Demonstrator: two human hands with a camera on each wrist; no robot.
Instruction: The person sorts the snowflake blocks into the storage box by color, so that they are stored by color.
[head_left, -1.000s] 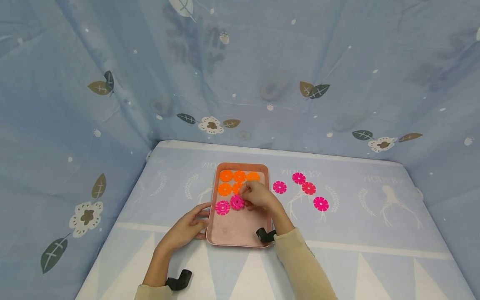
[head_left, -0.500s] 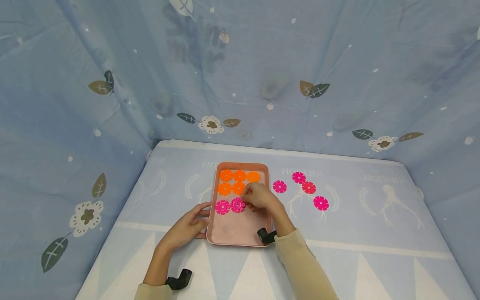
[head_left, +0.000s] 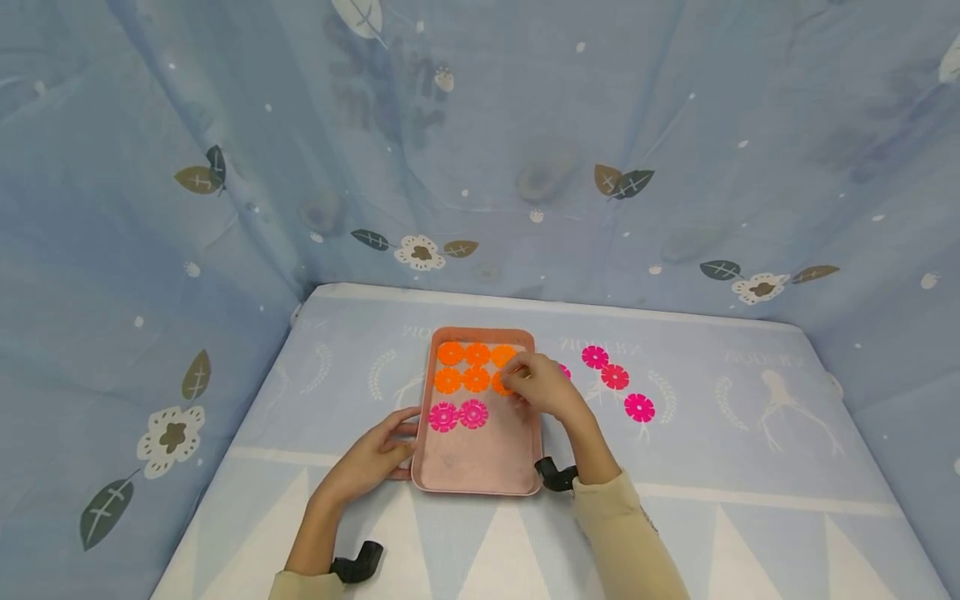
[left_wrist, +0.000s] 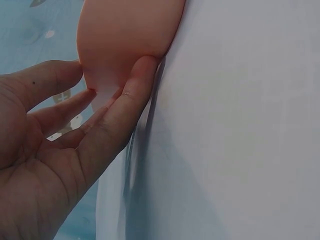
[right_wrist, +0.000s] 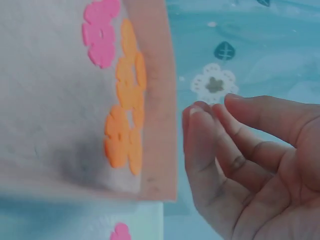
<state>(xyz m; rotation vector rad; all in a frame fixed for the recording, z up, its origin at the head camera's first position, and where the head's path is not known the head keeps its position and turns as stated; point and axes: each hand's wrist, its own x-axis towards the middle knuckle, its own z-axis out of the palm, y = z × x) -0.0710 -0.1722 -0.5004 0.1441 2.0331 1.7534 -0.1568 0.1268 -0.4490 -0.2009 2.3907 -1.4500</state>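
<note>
Sleeves and wrist-worn black mounts are cut off by the lower edge of the head view. Nearest, the left hand (head_left: 372, 457) rests at the near left corner of the pink tray (head_left: 480, 479); the left wrist view shows its thumb and two fingers (left_wrist: 131, 102) lightly curled against the tray's rim, touching it rather than clamping it. Just beyond those fingertips lie two pink flower discs (head_left: 458, 415) side by side on the tray floor. Farther on, the right hand (head_left: 546, 388) hovers over the tray's right rim; its fingers are loosely bent and hold nothing, as the right wrist view shows. That hand covers part of the nearest orange flower disc (head_left: 501, 382). Beyond and left of its fingertips sit the other orange discs (head_left: 462, 367). To the right, more pink discs (head_left: 615, 377) lie on the blue cloth (head_left: 750, 433), one half hidden behind the hand.
</note>
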